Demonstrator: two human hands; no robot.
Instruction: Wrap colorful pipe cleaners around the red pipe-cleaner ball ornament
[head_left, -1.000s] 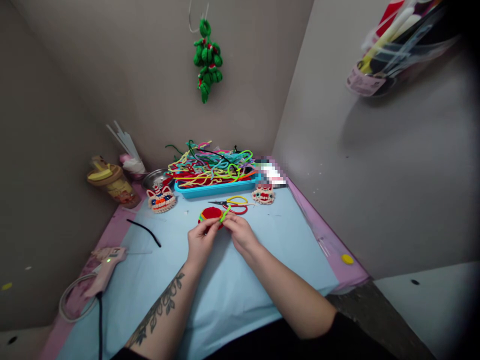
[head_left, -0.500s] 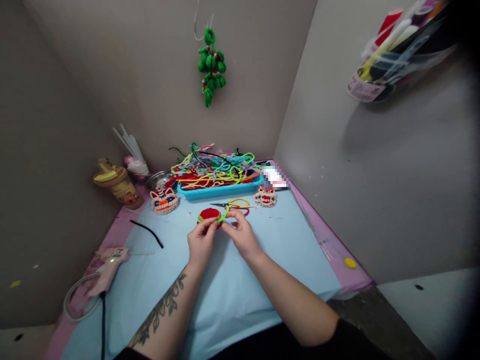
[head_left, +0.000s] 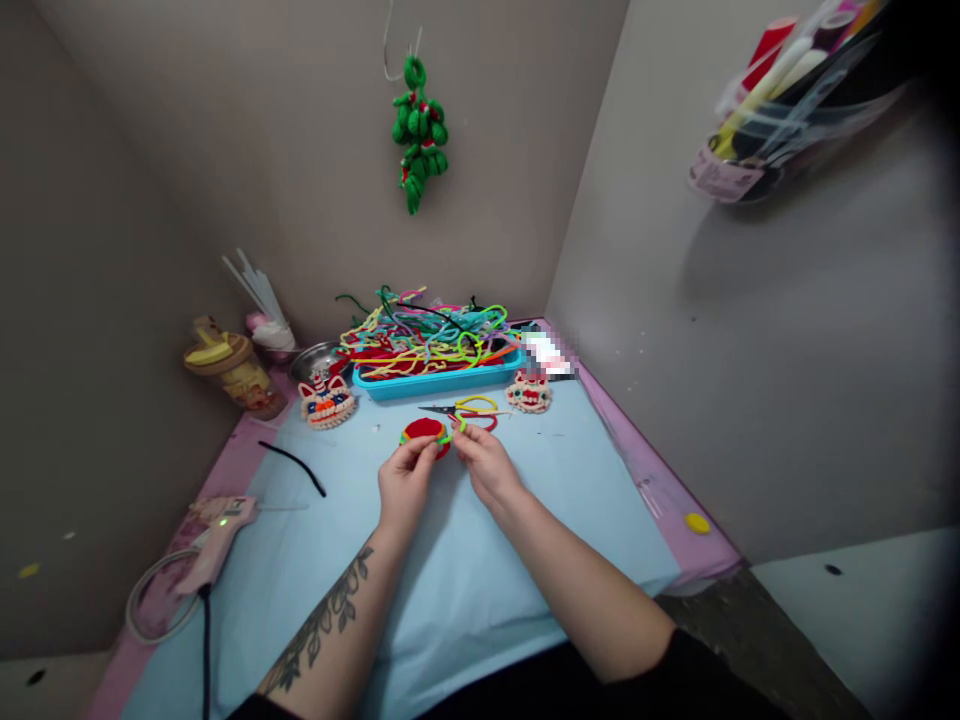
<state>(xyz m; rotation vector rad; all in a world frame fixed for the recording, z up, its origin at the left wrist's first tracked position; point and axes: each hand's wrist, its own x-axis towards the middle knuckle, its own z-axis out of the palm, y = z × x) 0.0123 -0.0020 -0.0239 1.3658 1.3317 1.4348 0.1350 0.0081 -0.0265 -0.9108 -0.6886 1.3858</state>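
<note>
The left hand [head_left: 405, 475] pinches the near edge of a round, flat red fuzzy piece with an orange and green rim [head_left: 424, 428], thumb and fingertips pressed together on it. The right hand [head_left: 487, 467] has its thumb and forefinger pinched on a thin bright-green fuzzy strand [head_left: 460, 425] at the piece's right side; how its other fingers lie I cannot tell. The piece is in front of the person, over a light-blue cloth sheet [head_left: 480, 600], just short of a pair of scissors with yellow and red handles [head_left: 450, 410].

Behind the scissors, a long blue plastic tray [head_left: 439, 385] is heaped above its rim with a tangle of coloured fuzzy strands [head_left: 420, 335], among them red, yellow, turquoise, green and black. Beside its left end stands a round shiny metal bowl [head_left: 299, 365], its contents too small to make out. Farther left, a tilted-looking yellow and brown lidded cup [head_left: 247, 385] stands near a bundle of slim white sticks [head_left: 259, 287]. High on the right wall, a clear plastic holder with a pink label [head_left: 726, 177] contains long red, yellow and white items, blurred
</note>
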